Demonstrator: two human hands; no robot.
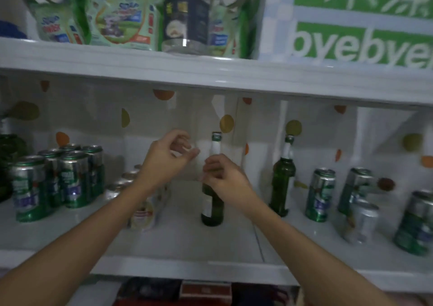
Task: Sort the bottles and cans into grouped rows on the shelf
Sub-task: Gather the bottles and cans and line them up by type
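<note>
Where the white shelf starts at the far left, a dark green glass thing sits half out of sight. Just beside it a tight cluster of green cans stands upright. Next comes a row of pale cans running back toward the wall, partly hidden behind the person's left forearm. The left hand is raised above the shelf, fingers curled, thumb and fingertips close together. A faint clear shape blurs around it, and I cannot tell whether it holds anything. Above it, on the upper shelf, a clear jar with a dark label stands among green packets. Just right of the left hand, the right hand curls its fingers round the lower neck of a green bottle. That bottle stands upright near the middle of the shelf, its white-wrapped neck showing above the knuckles. The 2 hands are close but not touching. Well apart to the right, a second green bottle stands upright near the back wall. Beyond it come a green can, another green can, a silver can in front, and 1 last green can at the edge, below a green sign.
</note>
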